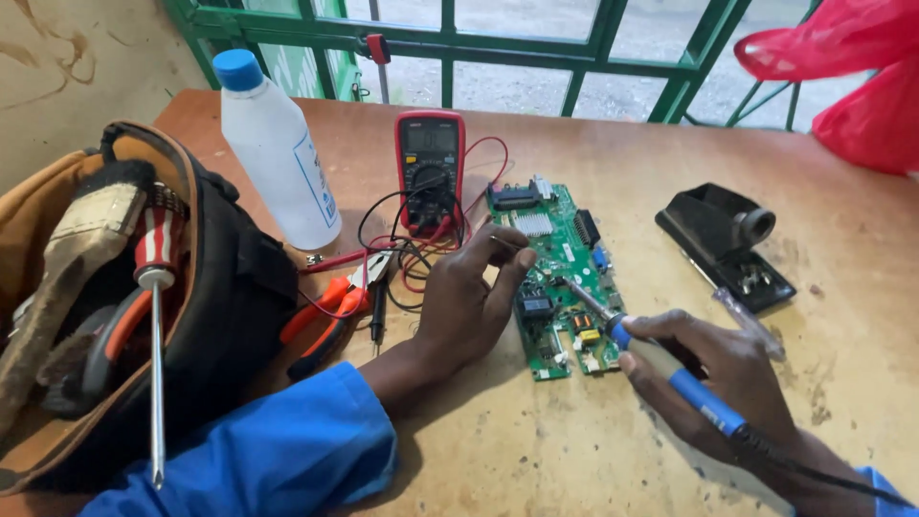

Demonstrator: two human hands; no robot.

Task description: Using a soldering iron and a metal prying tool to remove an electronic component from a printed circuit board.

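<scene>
Left of the circuit board point(555, 278), the left hand point(469, 302) pinches a thin wire point(505, 240) over its left edge. On the board's right, the right hand point(718, 383) grips the soldering iron point(661, 359) closed-fisted; its long axis runs lower-right to upper-left, tip on the board. Risk: tip slipping, bridging neighbouring components or burning the left fingers close by.

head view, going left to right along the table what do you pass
tool bag → clear plastic bottle → orange-handled pliers → red multimeter → left hand → green circuit board → right hand holding a blue soldering iron → black soldering iron stand
</scene>
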